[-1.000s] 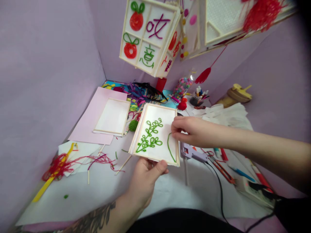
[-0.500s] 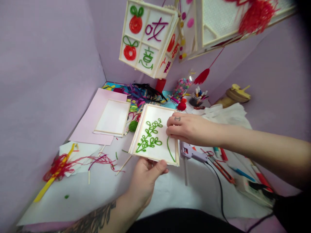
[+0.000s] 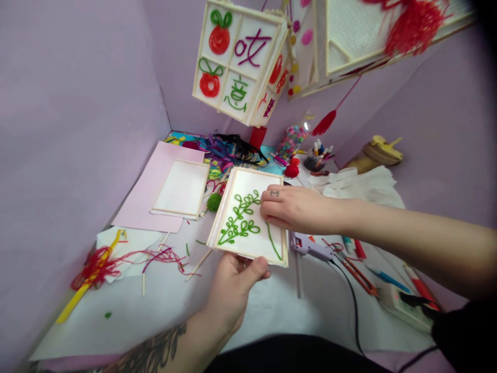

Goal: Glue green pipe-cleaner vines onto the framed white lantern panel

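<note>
Presently hands (image 3: 235, 285) (image 3: 289, 208) at panel (image 3: 257, 244) edges, glue gun (image 3: 311, 245) just beside.

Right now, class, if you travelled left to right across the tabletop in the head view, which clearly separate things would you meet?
Yellow strip → blank framed panel → leafy-patterned panel held by the left hand → purple glue gun → white power strip.
</note>
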### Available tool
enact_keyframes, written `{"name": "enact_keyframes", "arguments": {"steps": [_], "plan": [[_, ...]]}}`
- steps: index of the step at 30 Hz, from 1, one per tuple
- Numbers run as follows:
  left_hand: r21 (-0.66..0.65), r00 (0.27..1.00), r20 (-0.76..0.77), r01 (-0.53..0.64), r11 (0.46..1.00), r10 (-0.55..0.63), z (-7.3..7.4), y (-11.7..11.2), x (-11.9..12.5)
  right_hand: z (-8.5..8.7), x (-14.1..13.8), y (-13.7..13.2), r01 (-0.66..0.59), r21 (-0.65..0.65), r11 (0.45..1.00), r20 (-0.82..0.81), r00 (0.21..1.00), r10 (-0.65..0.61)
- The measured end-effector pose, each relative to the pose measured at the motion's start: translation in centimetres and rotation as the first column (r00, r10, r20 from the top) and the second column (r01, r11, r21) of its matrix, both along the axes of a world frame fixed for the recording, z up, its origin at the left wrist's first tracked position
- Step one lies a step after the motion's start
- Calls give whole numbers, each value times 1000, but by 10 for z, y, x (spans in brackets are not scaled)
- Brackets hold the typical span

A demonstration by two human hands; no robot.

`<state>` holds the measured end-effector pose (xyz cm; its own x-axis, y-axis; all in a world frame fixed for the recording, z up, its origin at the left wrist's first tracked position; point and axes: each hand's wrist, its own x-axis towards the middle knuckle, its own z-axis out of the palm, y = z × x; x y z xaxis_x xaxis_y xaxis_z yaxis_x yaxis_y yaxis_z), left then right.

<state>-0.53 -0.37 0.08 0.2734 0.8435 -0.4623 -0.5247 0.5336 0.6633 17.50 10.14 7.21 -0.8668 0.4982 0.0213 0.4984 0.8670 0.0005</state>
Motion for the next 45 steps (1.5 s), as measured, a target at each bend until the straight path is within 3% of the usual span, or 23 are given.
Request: {"name": "enact_keyframes", "arguments": {"steps": [8,12,17,21,26,32,34,37,41,43,45], "plan": [[10,1000,6,11,1000,-11,0,1,0,-1,-2,3,29,-4,1000,-15,999,-29],[15,1000,12,17,1000,-17,0,1,0,4,1,6,36,-151,988,-122,991,-54],[8,1000,8,15,1000,-15,-1,0,0,21,15,12,148,-249,957,-252,944,-212],[-4,1000,-3,3,1000,-3,-1,0,-1,22,25,13,177,-133,975,-124,973,-194],[4,1000,-4,2,1000,-2,-1,0,0,19,22,13,36,83,996,142,989,-48],[17,1000,-11,0,1000,1,0,0,0,25,9,17,-52,71,996,281,959,30],[15,1000,-7,0,1000,1,0,0,0,27,5,14,-9,26,1000,258,966,2],[6,1000,5,0,1000,-1,0,1,0,29,-1,6,208,-120,971,196,963,-183],[2,1000,21,9,1000,-9,0,0,0,28,-4,-5,542,-327,774,227,840,-493],[9,1000,25,15,1000,-15,-1,0,0,26,-2,-6,565,-367,738,216,824,-524],[11,1000,23,12,1000,-13,-1,0,0,25,1,-5,488,-384,784,162,872,-463]]}}
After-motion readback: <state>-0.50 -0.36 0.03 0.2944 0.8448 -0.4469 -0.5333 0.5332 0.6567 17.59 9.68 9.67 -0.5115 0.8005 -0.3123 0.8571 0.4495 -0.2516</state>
